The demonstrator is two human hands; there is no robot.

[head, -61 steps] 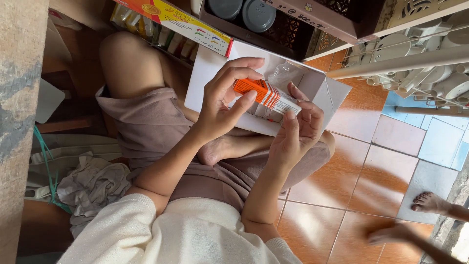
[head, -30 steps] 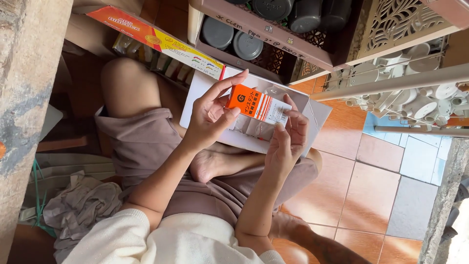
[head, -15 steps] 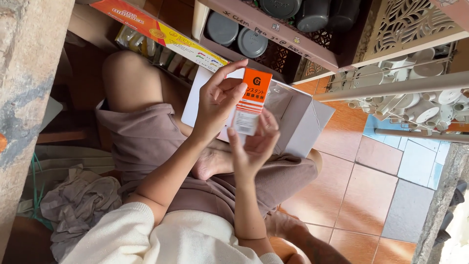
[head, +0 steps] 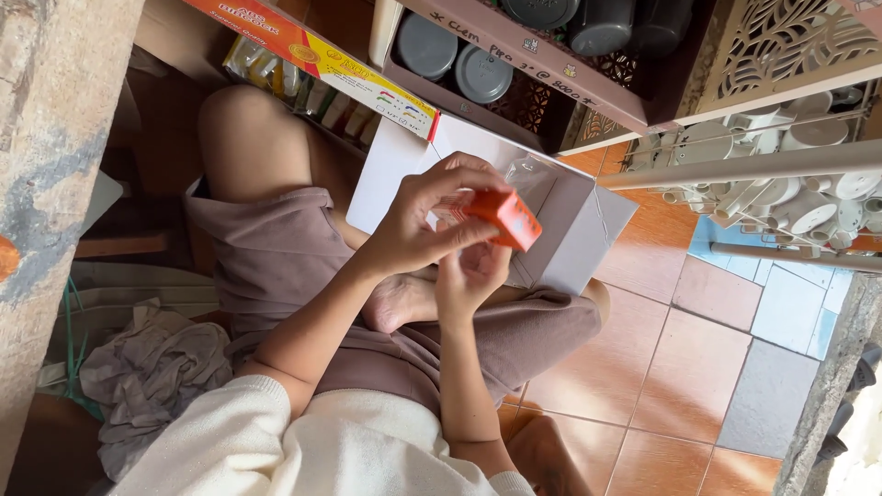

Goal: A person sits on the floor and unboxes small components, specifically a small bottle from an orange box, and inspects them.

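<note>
I see the person sitting cross-legged on the tiled floor (head: 698, 367), with an open white cardboard box (head: 570, 230) resting on the lap and against the crate (head: 514, 64) of dark jars. Both hands are above this box. The left hand (head: 418, 220) pinches a small orange box (head: 501, 216) between thumb and fingertips, and the box is tilted, one end pointing to the camera. The right hand (head: 473, 276) sits just under it, palm up and fingers half curled, touching or almost touching; I cannot tell which. I judge the grip is light, so the orange box can slip and fall on the tiles. If one elbow pushes the white box, it can slide off the lap.
</note>
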